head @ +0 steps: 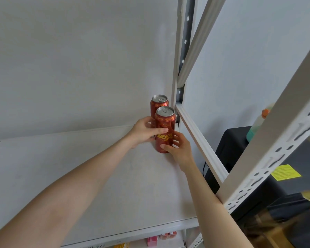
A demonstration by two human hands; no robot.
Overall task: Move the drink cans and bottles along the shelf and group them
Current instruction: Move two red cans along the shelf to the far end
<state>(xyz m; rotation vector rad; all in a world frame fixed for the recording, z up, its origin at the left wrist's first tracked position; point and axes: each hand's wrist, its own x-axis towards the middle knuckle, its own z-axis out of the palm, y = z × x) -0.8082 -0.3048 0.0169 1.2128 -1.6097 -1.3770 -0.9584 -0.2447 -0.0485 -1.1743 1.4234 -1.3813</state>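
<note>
The front can [164, 130] is showing glossy red printed metal with gold lettering, its bare silvery aluminium lid catching light; the rear can [159, 104] is looking the same. The shelf board [79, 176] is appearing matt and smooth, off-white, faintly scuffed. The shelf upright [276, 149] is showing painted metal, satin white, punched with slots. The wall [79, 59] is looking matt and slightly mottled. A yellow label [286, 172] is appearing papery on a matt black case [303, 158]. A bottle [257, 126] is looking like translucent plastic.

Soft even daylight, faint shadows; wide-angle bending at edges; lower right corner blurred
</note>
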